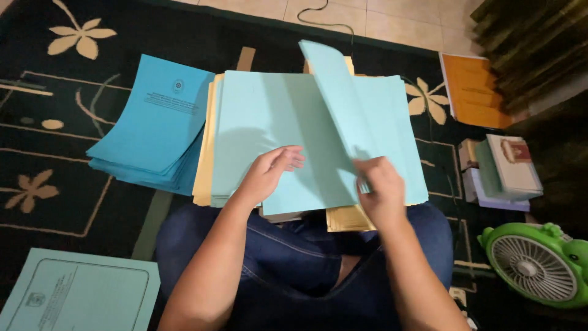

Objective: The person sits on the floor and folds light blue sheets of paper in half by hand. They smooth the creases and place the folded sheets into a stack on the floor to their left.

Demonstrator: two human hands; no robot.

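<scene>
Here I see my left hand [269, 171] resting flat, fingers open, steadying the pale green stack [269, 122] while right-hand fingers [367, 178] pinch one lifted sheet [343, 104].

The yellow papers [205, 153] are mostly hidden under the light green sheets [275, 122]. The near-left green folder [79, 294] and the green fan [539, 263] are cut off by the edges. The print on the blue stack [153, 122] is too small to tell
</scene>
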